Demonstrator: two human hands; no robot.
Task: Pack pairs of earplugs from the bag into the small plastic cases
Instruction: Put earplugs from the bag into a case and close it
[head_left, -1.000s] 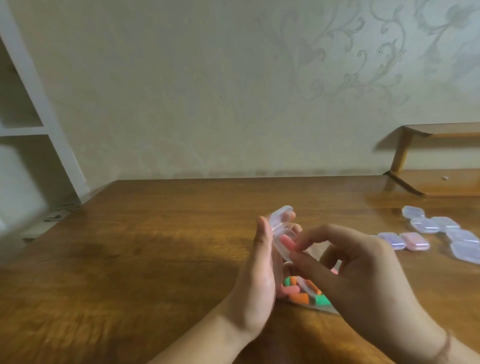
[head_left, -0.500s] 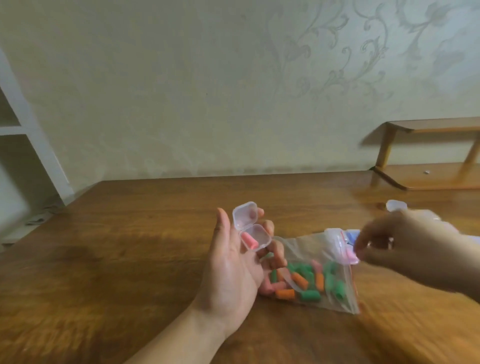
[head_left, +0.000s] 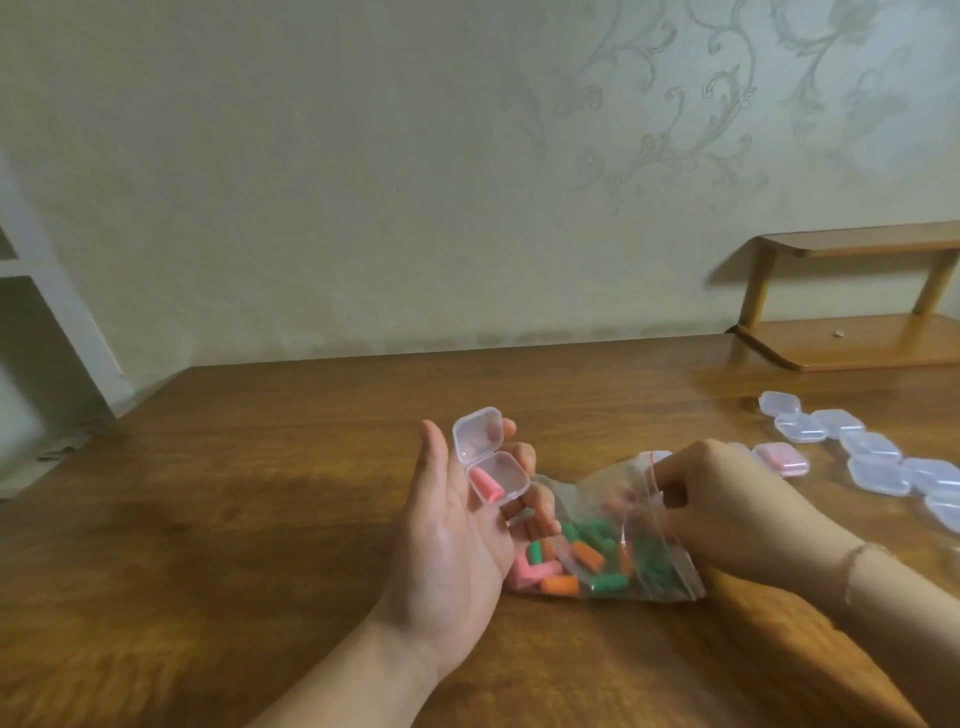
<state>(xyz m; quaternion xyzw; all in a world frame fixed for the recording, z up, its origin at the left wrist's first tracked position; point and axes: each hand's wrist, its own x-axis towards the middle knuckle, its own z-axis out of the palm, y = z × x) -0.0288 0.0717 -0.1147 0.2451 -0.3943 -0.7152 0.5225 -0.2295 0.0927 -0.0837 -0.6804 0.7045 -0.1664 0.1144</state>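
Note:
My left hand (head_left: 457, 525) is palm up above the table and holds a small clear plastic case (head_left: 491, 457) on its fingers, lid hinged open. One pink earplug (head_left: 485, 484) lies in the case's base. To the right lies a clear zip bag (head_left: 613, 540) with several green, orange and pink earplugs inside. My right hand (head_left: 727, 499) has its fingers inside the bag's open mouth; the fingertips are hidden by the plastic.
Several closed clear cases (head_left: 872, 457) lie in a cluster at the right of the wooden table (head_left: 260, 493), one of them with pink inside (head_left: 782, 460). A small wooden shelf (head_left: 852, 301) stands at the back right. A white frame is at the far left.
My right hand left the case, swung out right, and now reaches into the bag. The left hand has turned the open case up, showing one pink earplug inside.

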